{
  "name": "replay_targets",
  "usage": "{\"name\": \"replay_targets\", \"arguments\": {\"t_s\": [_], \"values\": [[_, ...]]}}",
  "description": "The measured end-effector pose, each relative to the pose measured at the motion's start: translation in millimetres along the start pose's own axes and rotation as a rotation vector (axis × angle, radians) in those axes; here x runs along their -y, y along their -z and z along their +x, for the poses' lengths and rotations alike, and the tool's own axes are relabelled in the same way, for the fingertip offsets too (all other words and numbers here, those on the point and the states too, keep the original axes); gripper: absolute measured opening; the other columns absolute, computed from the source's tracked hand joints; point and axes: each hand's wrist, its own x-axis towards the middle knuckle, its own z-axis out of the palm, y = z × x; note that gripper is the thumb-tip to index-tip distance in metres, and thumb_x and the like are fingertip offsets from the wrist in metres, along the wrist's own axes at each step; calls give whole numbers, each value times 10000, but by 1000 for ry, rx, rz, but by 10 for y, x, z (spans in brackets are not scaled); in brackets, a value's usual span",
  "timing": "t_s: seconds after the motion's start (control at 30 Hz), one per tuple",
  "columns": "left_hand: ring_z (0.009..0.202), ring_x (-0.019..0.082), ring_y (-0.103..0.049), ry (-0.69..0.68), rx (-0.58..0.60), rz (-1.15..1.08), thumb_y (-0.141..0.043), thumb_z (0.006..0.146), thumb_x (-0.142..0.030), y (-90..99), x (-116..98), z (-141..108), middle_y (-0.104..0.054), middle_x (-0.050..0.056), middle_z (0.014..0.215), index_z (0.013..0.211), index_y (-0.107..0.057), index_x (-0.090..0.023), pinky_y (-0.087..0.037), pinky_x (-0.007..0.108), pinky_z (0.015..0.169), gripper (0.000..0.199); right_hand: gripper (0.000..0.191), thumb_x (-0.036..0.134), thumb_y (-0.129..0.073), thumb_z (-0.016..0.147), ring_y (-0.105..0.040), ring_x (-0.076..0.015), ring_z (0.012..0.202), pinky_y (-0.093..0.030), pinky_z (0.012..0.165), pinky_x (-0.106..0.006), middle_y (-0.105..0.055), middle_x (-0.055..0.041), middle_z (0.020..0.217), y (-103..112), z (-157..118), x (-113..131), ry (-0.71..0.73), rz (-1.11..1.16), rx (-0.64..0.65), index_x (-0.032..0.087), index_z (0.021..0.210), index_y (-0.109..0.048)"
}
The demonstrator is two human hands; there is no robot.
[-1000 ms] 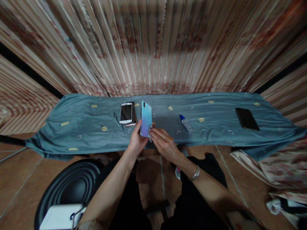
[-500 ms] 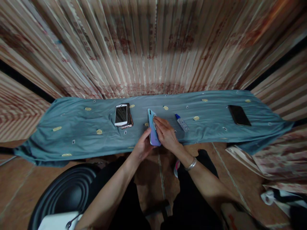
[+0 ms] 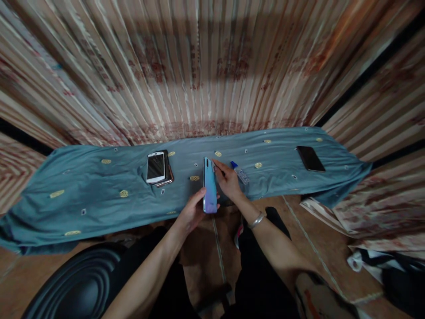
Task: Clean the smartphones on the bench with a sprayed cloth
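My left hand [image 3: 193, 208] grips a smartphone [image 3: 210, 190] by its lower part, thumb on the near left edge and fingertips showing at the right. The phone's glossy back, blue fading to purple, faces up, with the camera strip at its top left. My right hand [image 3: 229, 179] is closed at the phone's upper right edge, fingers bent together. Something small and pale shows at those fingertips, too little of it to name. Just right of that hand lies a clear small bottle [image 3: 243, 176] with a blue cap.
A white phone [image 3: 156, 167] lies on a small stack of phones at the left. Farther right rests a dark phone [image 3: 311, 158]. All lie on a narrow table under a teal cloth [image 3: 99, 186]; a striped curtain [image 3: 186, 79] hangs behind. A black ribbed round object [image 3: 79, 283] stands lower left.
My right hand has moved from the middle of the phone's back to its upper right edge, uncovering more of the back. The left hand still holds the phone. The view has shifted right.
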Motion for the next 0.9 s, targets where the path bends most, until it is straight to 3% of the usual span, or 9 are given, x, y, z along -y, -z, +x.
{"name": "replay_targets", "arguments": {"t_s": [0.17,0.33,0.53,0.7,0.9], "values": [[821,230,-706,-19,27,-6,-675,808,-304,0,-22,54,-733,94,864,879,-719,-140,-588,360,735,184,315,400,-657,776,-698,-214,958,-533,911,-386,-766,-21,1056,-22,4,-80,-275,342,-47,245,1030,-758],[916,264,-711,-84,-2,-39,-684,789,-309,4,-65,138,-741,88,836,901,-710,-147,-577,394,821,199,353,435,-777,628,-686,-188,775,-546,731,-323,-778,-27,899,-81,-33,13,-463,597,-63,217,905,-784],[936,235,-690,-179,-9,-63,-728,754,-309,40,-90,175,-735,52,892,920,-694,-160,-567,394,861,226,364,450,-775,604,-587,-129,576,-462,552,-251,-734,10,711,-157,-58,107,-495,619,-11,199,867,-781],[863,189,-679,-238,-36,-57,-751,733,-314,98,-104,194,-717,13,874,957,-680,-181,-567,374,849,270,351,449,-760,634,-613,-144,660,-473,617,-256,-733,12,768,-213,-108,89,-472,583,23,204,885,-775],[942,217,-668,-242,-55,-16,-786,686,-279,75,-123,168,-726,35,993,1031,-681,-188,-561,351,838,372,326,461,-729,671,-627,-161,686,-489,665,-279,-733,5,764,-238,-129,75,-444,553,49,216,883,-771]]}}
